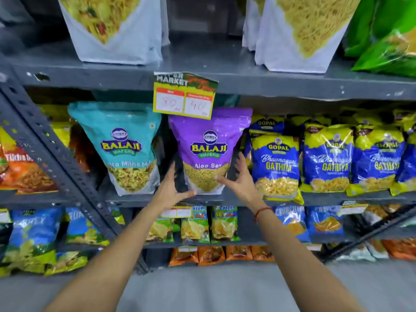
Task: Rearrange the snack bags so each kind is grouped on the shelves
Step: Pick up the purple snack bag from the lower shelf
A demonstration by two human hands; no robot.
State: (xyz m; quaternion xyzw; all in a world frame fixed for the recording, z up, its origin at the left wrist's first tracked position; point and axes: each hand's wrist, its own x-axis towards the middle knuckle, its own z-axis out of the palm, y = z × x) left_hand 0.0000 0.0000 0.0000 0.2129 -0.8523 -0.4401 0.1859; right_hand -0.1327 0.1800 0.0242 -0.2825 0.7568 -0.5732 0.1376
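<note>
A purple Balaji Aloo Sev bag (208, 152) stands upright on the middle shelf (225, 200). My left hand (170, 188) cups its lower left side, with the thumb under the front bottom edge. On the lower right side is my right hand (239, 177), thumb on the bag's front and fingers reaching behind it. A teal Balaji bag (121, 143) stands just to the left, apart from the purple one. Blue and yellow Gopal Gathiya bags (276, 163) fill the shelf to the right.
A yellow price tag (183, 99) hangs from the upper shelf edge, overlapping the purple bag's top. White bags (117, 30) and green bags (387, 34) sit above. Orange bags (24, 170) are at far left. Small blue, green and orange packets (195, 224) fill the lower shelves. A slanted metal brace (58, 158) crosses the left.
</note>
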